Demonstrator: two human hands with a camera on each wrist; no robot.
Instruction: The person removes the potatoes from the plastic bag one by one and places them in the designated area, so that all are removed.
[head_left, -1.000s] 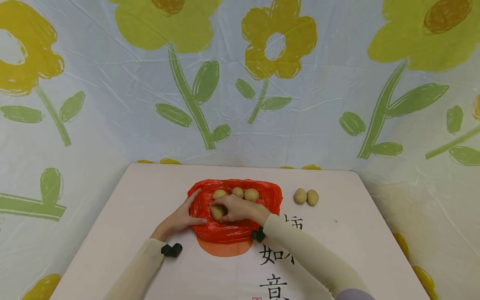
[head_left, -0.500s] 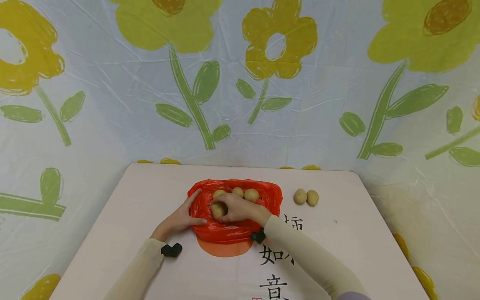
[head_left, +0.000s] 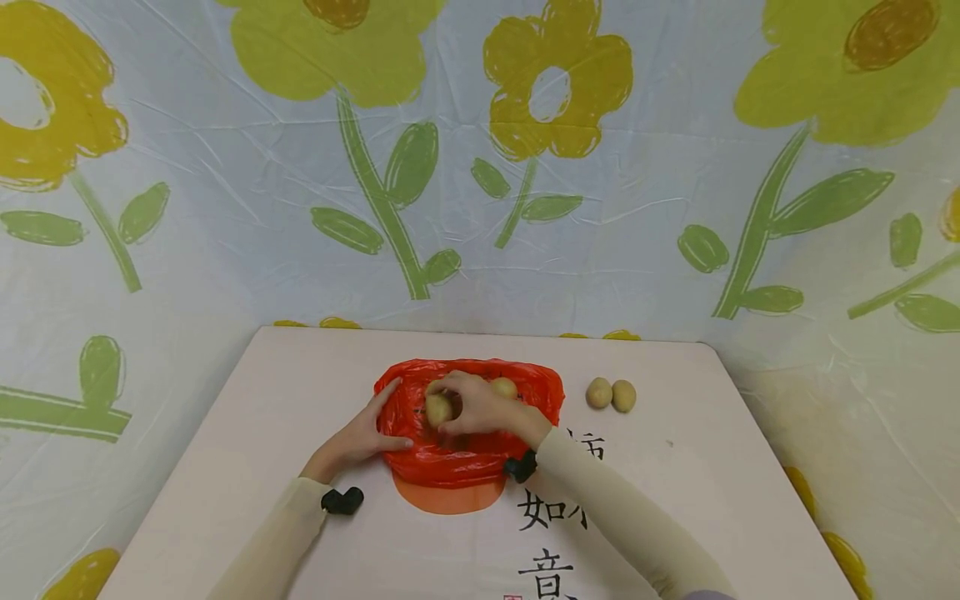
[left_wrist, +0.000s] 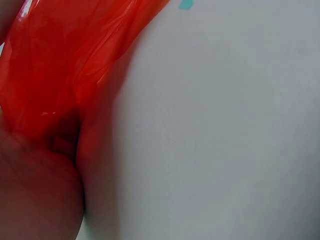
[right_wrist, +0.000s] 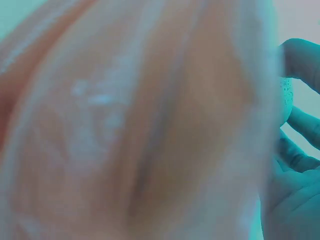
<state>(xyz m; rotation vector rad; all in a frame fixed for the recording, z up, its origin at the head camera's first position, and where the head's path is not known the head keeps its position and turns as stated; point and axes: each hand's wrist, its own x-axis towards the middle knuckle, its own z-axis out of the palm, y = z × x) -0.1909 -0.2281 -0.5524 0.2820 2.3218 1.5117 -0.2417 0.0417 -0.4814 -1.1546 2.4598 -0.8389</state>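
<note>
Your right hand: thumb and fingers curled round one held potato, pinched at the fingertips, over the left half of the red bag; its height above the bag's floor cannot be told. Your right sleeved forearm: slanting in past the bag's near right corner. Your left hand: thumb and forefinger spread wide, touching the bag's left side, thumb across its near left corner. Inside the bag, right of the held piece: one further potato. Near the bag's right side: two loose potatoes, side by side. Table: far edge near the bag's back, side edges well apart from it, tabletop extending in front. Flowered cloth: behind the bag, past that far edge.
</note>
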